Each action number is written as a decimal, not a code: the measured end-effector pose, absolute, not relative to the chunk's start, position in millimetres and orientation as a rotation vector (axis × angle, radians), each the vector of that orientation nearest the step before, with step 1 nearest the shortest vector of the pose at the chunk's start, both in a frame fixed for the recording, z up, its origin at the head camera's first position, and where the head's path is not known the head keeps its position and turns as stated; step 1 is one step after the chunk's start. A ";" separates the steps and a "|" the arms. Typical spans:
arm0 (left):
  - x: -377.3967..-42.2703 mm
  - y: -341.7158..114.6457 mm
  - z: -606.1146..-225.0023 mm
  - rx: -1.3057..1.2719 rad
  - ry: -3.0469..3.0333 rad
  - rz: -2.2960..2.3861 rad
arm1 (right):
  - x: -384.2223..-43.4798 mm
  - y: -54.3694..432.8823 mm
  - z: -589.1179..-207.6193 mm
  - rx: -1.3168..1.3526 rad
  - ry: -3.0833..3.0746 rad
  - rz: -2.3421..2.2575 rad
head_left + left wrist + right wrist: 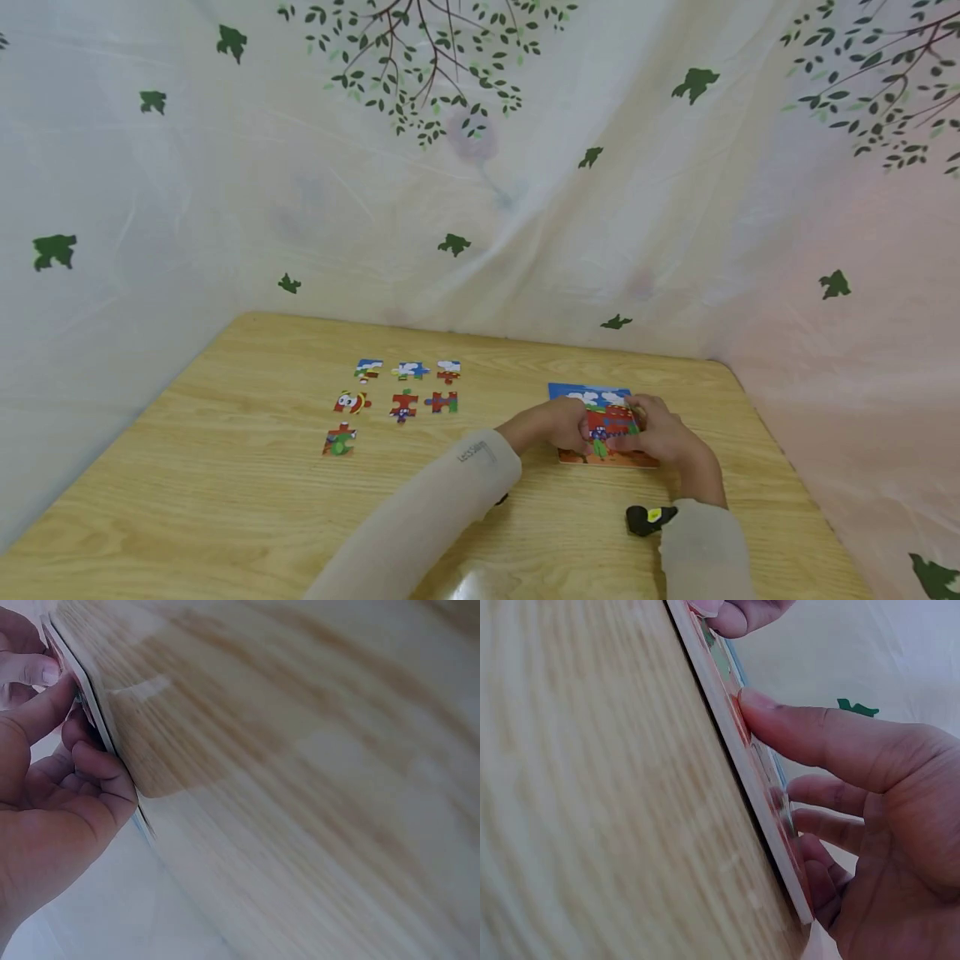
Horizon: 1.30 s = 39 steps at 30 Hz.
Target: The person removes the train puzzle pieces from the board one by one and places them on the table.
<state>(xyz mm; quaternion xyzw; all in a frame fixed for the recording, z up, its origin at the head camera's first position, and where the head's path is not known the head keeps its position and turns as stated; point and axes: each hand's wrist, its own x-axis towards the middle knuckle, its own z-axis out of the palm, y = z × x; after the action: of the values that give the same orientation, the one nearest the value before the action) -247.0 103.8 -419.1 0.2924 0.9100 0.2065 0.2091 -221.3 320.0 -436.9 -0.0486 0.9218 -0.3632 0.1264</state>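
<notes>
A jigsaw puzzle board (596, 400) with a colourful picture of blue sky, clouds and a red shape lies flat on the table. My left hand (566, 421) is over its left part, several fingers curled and the thumb and fingertips right at the picture; I cannot tell whether a piece sits between them. Over the right part of the board is my right hand (663, 433), its thumb (802, 739) stretched onto the picture near the front edge. The other right fingers reach over the right side, spread apart from the thumb. Both hands hide parts of the picture.
Several loose jigsaw pieces lie spread in rows on the left, among them a red one with eyes (351, 403) and a green-figured one (341, 440). The wooden table (225, 483) meets a pale curtain (360, 208) with leaf prints behind and at the sides.
</notes>
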 end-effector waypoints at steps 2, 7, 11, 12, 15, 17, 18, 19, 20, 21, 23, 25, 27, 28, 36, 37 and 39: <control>-247.8 103.5 -419.5 0.836 2.512 0.579 | -221.0 321.7 -436.9 -0.155 2.656 -1.097; -251.0 103.7 -420.9 0.873 2.471 0.575 | -220.9 324.6 -436.1 -0.168 2.595 -1.172; -253.8 103.8 -422.2 0.888 2.457 0.553 | -221.8 324.4 -435.5 -0.161 2.596 -1.159; -254.3 103.8 -422.5 0.893 2.457 0.553 | -221.7 324.1 -435.3 -0.153 2.599 -1.154; -255.0 103.6 -422.9 0.909 2.443 0.554 | -222.1 324.0 -434.7 -0.153 2.612 -1.145; -254.6 103.2 -422.5 0.921 2.435 0.557 | -222.3 324.2 -434.9 -0.163 2.622 -1.134; -254.3 103.2 -422.2 0.927 2.430 0.556 | -222.4 324.2 -435.3 -0.165 2.623 -1.132; -254.0 103.0 -421.9 0.931 2.425 0.550 | -222.8 324.7 -435.7 -0.175 2.627 -1.125; -253.5 102.7 -421.5 0.932 2.425 0.546 | -222.9 324.9 -436.2 -0.181 2.627 -1.120; -253.1 102.5 -421.1 0.935 2.425 0.543 | -223.1 325.3 -436.4 -0.190 2.629 -1.116; -252.6 101.9 -421.0 0.943 2.427 0.536 | -223.5 325.9 -437.5 -0.202 2.631 -1.113; -252.7 101.4 -421.1 0.956 2.424 0.532 | -223.6 326.2 -438.1 -0.208 2.629 -1.124; -253.1 101.1 -421.6 0.975 2.423 0.527 | -223.8 326.2 -438.6 -0.208 2.633 -1.130; -253.6 101.2 -422.1 0.983 2.419 0.523 | -224.1 326.2 -439.0 -0.207 2.635 -1.132; -256.5 100.7 -422.9 1.023 2.379 0.543 | -225.8 324.3 -439.1 -0.178 2.647 -1.124; -256.7 100.5 -422.8 1.029 2.373 0.564 | -225.8 324.2 -438.7 -0.174 2.648 -1.120; -256.6 100.3 -422.3 1.030 2.363 0.621 | -225.7 323.8 -438.1 -0.167 2.649 -1.115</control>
<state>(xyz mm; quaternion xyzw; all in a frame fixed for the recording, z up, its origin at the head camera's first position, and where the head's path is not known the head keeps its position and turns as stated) -256.6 100.3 -422.3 0.3767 0.8645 0.2274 0.2428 -225.7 323.8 -438.1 -0.0576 0.9122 -0.3840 0.1306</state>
